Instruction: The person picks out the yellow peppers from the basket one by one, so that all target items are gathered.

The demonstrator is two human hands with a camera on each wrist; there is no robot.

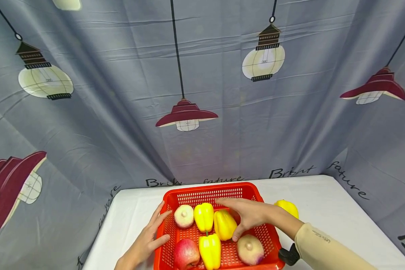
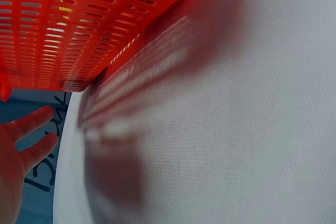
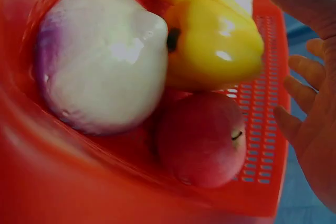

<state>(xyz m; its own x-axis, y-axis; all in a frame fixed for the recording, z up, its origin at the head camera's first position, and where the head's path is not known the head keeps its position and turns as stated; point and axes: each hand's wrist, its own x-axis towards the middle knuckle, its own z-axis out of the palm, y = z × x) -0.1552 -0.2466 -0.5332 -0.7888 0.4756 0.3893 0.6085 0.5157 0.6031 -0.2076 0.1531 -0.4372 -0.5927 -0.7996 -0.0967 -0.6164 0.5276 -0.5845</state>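
Observation:
A red plastic basket [image 1: 213, 189] holds several fruits and vegetables. Inside are yellow bell peppers [image 1: 204, 217], a red apple [image 1: 186, 254], a small pale round vegetable [image 1: 184, 216] and a larger turnip [image 1: 250, 249] with a purple end. My left hand [image 1: 143, 240] is at the basket's left rim, fingers spread; whether it touches is unclear. My right hand [image 1: 249, 213] arches over the basket's right half, nearest a yellow pepper [image 1: 224, 225], and appears to hold nothing. Partly under it is another red apple, close to the turnip [image 3: 102, 61] in the right wrist view.
Another yellow vegetable [image 1: 287, 207] lies on the white table [image 1: 310, 191], right of the basket and partly behind my right forearm. A grey curtain [image 1: 202, 150] printed with lamps hangs behind the table.

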